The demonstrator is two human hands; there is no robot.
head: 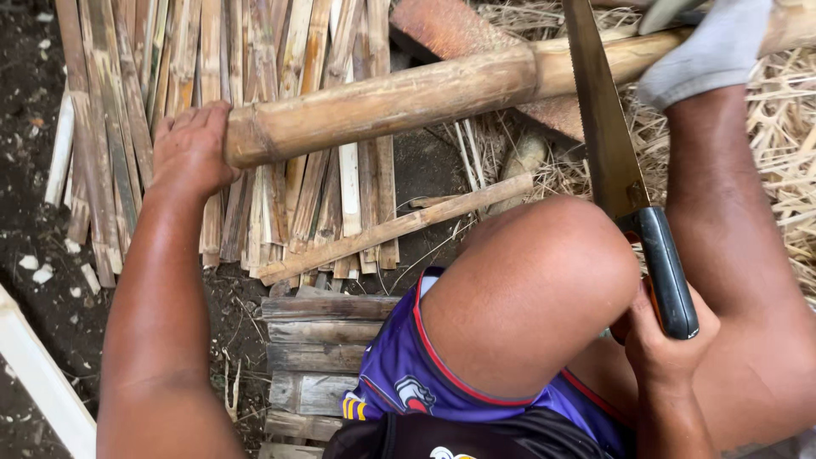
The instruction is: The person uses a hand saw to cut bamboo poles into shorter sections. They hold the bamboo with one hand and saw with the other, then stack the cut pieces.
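The left hand [191, 149] was closed over the near end of a thick bamboo pole [408, 98], evidently to steady it. The pole lay across a pile of split bamboo slats [255, 51], its far part pinned under a grey-socked foot [710, 47]. The right hand [667, 340] gripped the black handle of a handsaw [608, 127], fingers wrapped around it, blade set across the pole. The person sat on a low wooden pallet [319, 340] on the ground.

An outdoor bamboo-working yard: split bamboo slats [212, 127] on bare soil [34, 229], straw [790, 127], weathered planks [319, 357].
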